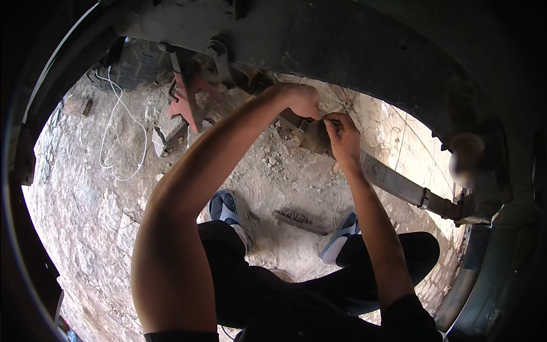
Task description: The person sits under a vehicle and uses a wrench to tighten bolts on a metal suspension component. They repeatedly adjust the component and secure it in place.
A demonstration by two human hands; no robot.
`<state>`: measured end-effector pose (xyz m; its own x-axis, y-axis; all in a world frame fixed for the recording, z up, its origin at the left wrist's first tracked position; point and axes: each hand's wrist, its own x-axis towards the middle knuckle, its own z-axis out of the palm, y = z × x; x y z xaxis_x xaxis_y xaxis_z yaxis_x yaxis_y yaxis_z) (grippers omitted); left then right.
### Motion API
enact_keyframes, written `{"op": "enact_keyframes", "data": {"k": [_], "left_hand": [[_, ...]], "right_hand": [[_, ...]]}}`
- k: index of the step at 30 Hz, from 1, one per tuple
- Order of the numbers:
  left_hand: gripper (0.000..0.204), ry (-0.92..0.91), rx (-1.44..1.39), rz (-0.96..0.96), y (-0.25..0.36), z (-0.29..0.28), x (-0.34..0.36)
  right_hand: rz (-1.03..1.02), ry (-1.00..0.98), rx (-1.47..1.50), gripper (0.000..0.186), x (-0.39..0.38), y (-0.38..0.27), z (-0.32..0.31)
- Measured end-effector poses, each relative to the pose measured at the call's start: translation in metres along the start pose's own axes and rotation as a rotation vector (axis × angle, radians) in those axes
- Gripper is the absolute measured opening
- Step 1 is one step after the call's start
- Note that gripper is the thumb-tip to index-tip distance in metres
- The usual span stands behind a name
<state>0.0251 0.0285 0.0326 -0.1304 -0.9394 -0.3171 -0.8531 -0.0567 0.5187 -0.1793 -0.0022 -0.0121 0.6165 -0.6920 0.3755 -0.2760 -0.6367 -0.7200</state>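
Note:
My left hand [305,101] reaches up under a dark metal vehicle frame [342,40], its fingers curled and partly hidden behind the hand. Close against it, my right hand [343,138] has thumb and forefinger pinched together. A tiny dark piece shows between the two hands, too small to name. Just below and behind them runs a dirty metal beam [393,175] under the vehicle, with a thicker rounded part [316,138] beside the right wrist.
A red jack stand [185,102] stands at the upper left, before a tyre [134,65]. A white cable [103,145] loops over the dusty ground. A brush [300,221] lies between my shoes. Concrete chunks [165,134] sit near the stand.

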Motion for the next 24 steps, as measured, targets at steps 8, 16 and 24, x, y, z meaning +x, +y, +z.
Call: {"op": "enact_keyframes", "data": {"k": [8,16,24], "left_hand": [[0.035,0.030,0.240,-0.091,-0.001,0.003,-0.013],[0.032,0.068,0.217,-0.075,-0.001,0.009,-0.012],[0.029,0.075,0.197,-0.015,-0.008,0.011,-0.003]], "right_hand": [[-0.076,-0.068,-0.085,0.014,0.003,0.000,0.002],[-0.018,-0.076,-0.052,0.015,-0.004,-0.010,0.011],[-0.086,-0.106,-0.214,0.013,0.000,0.001,0.007]]}}
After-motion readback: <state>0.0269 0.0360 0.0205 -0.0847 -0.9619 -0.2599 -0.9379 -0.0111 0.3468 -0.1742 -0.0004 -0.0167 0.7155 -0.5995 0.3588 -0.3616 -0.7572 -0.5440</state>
